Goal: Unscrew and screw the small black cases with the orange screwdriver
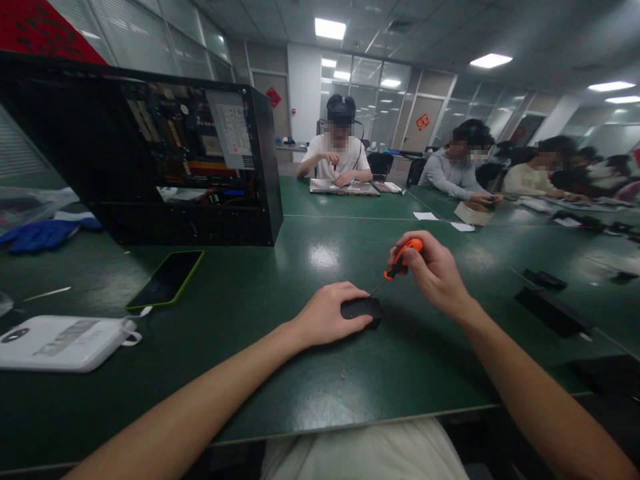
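A small black box-shaped part point(373, 320) rests on the green table in front of me. My left hand point(333, 313) grips it from the left, with the thumb along its near side and the fingers at its far side. An orange and black screwdriver point(411, 248) is held by its handle in my right hand point(435, 270), to the right and above the part. The shaft slants down to the left, and its tip reaches the part's far edge beside my left fingertips. Whether the tip touches a screw is too small to tell.
An open black computer case point(265, 160) stands at the back left. Nearer are a phone point(167, 280), a white power bank point(65, 343) and blue gloves point(43, 233). Black blocks point(553, 311) lie right. Across the green table point(320, 400), a person point(340, 150) works; others sit farther right.
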Motion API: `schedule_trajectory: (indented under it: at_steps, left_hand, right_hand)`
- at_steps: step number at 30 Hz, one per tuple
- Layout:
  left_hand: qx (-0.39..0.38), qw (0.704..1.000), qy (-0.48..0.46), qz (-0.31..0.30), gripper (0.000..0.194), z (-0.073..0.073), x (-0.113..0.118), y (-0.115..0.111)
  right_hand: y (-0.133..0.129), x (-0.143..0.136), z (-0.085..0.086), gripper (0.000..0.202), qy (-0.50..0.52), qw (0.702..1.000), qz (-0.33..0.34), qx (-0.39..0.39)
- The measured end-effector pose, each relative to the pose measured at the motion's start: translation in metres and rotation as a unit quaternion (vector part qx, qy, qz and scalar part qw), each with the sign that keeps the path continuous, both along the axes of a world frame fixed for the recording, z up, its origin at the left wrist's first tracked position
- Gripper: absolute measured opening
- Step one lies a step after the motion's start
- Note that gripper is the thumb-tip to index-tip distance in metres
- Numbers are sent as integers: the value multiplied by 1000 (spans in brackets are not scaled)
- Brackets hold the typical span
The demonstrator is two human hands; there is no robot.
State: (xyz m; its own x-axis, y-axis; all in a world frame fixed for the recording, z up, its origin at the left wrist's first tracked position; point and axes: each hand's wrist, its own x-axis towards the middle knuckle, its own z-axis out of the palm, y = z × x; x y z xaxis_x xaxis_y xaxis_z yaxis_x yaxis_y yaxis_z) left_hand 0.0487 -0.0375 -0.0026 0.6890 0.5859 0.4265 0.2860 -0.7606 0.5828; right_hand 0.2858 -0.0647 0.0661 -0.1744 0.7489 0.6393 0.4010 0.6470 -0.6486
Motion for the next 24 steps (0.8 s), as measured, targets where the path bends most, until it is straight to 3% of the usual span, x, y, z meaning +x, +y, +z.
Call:
schedule_trajectory:
  at_steps: [5,11,15,17,20,24]
  left_hand:
    - [1,1000,1,3,37,-1,0,-1]
    - [-20,1000,8,11,35,2,-8,1]
    - [-28,999,22,1,36,11,-22,4]
    - [-33,999,29,-26,39,15,-29,7]
    - [-38,997,44,-53,47,18,-35,10]
    - [-34,997,44,-51,43,13,-33,11]
  right_hand:
    - [-2,-3,25,19,-114,993,-15,-29]
    - [-4,-16,68,7,-314,949,8,-11]
    - [-3,-28,80,13,-375,927,10,9]
    - [-3,-32,77,10,-373,927,22,24]
    - [-2,-33,61,28,-344,936,35,71]
    - [-1,-27,26,10,-215,959,-59,175]
